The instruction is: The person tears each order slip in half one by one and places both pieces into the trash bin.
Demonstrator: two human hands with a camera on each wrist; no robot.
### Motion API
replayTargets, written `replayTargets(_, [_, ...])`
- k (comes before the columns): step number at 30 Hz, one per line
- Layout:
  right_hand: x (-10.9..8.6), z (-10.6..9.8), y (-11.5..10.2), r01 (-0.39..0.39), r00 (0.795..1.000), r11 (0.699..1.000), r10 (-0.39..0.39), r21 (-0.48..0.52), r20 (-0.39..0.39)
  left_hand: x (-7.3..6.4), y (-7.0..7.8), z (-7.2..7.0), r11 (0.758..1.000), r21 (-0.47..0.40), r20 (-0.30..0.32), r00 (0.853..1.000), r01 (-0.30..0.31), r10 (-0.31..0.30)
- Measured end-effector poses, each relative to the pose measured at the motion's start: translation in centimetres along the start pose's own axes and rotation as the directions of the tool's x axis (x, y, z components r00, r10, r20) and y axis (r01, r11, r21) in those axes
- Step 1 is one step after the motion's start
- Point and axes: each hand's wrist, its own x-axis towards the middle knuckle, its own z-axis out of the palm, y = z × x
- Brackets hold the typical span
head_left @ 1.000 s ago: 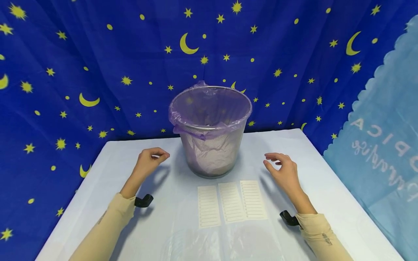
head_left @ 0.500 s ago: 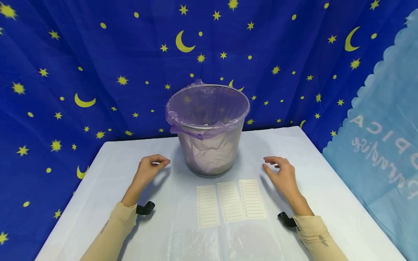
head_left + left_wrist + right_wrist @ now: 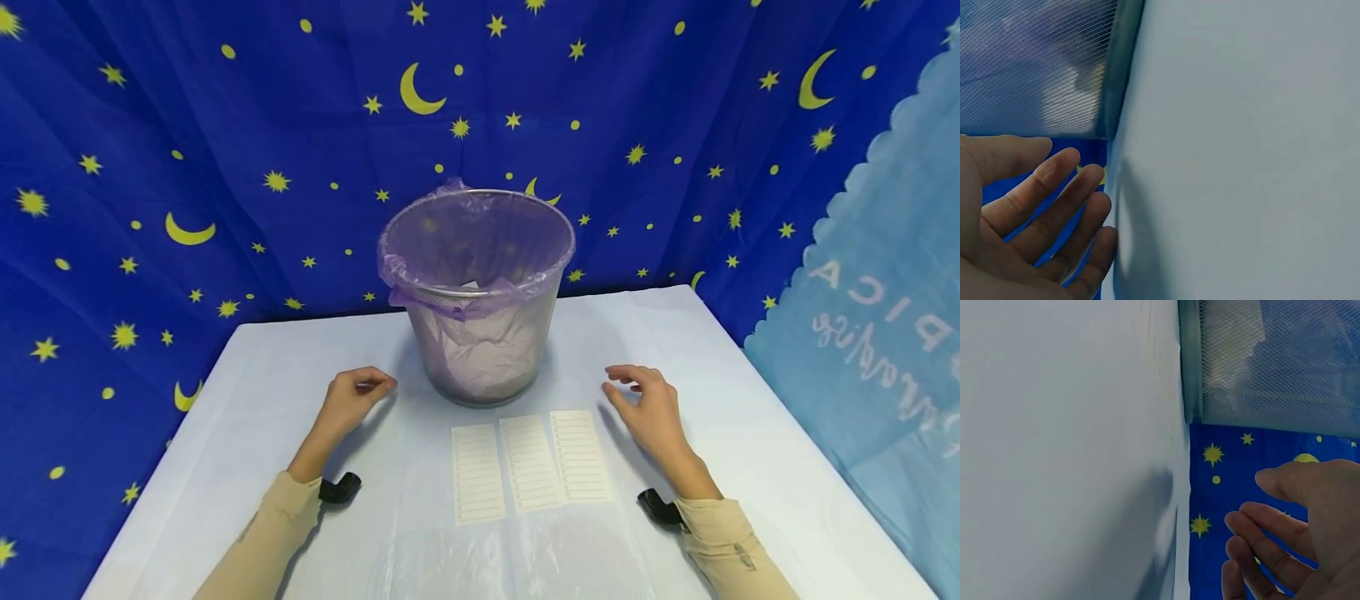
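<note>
A mesh wastebasket (image 3: pixel 480 350) lined with a thin purple plastic bag (image 3: pixel 442 304) stands upright at the back middle of the table. Something small and white (image 3: pixel 471 285) shows inside it, mostly hidden by the rim. My left hand (image 3: pixel 348 404) hovers left of the basket with fingers loosely bent; in the left wrist view its fingers (image 3: pixel 1054 206) are spread and bear nothing. To the right of the basket, my right hand (image 3: pixel 648 408) is likewise relaxed, thumb and fingers apart. Three lined paper slips, the left one (image 3: pixel 478 475), the middle one (image 3: pixel 531 462) and the right one (image 3: pixel 581 457), lie between my hands.
A white cloth covers the table (image 3: pixel 187 500). Behind it hangs a blue curtain (image 3: pixel 300 108) with yellow moons and stars. A light blue scalloped cloth (image 3: pixel 885 292) with lettering hangs at the right. Clear plastic sheeting (image 3: pixel 517 558) lies along the front.
My left hand has come slightly nearer and to the right, and its fingers have drawn closer together. The right hand has lowered a little. The basket and slips keep their places.
</note>
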Motion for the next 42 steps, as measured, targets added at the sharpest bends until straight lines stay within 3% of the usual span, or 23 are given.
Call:
replayTargets(12, [-0.7, 0.4, -1.0, 0.045, 0.999, 0.998, -0.045, 0.038, -0.005, -1.3, 1.4, 3.1, 0.996, 0.006, 0.080, 0.993, -0.088, 0.088])
replayTargets(21, [-1.1, 1.1, -2.4, 0.087, 0.995, 0.994, -0.089, 0.061, 0.035, -2.4, 3.2, 6.0, 0.981, 0.016, 0.126, 0.974, -0.191, 0.188])
replayTargets(26, [-1.4, 1.6, -2.5, 0.147, 0.989, 0.986, -0.149, 0.072, 0.017, -3.2, 3.9, 7.2, 0.977, 0.000, 0.159, 0.965, -0.213, 0.210])
replayTargets(30, [-1.5, 1.8, -2.5, 0.184, 0.983, 0.980, -0.184, 0.072, -0.008, -3.5, 3.8, 7.7, 0.976, -0.003, 0.179, 0.961, -0.216, 0.213])
replayTargets(42, [-1.7, 1.8, -2.2, 0.164, 0.986, 0.984, -0.164, 0.068, -0.007, -3.7, 4.3, 7.9, 0.979, 0.005, 0.239, 0.950, -0.206, 0.199])
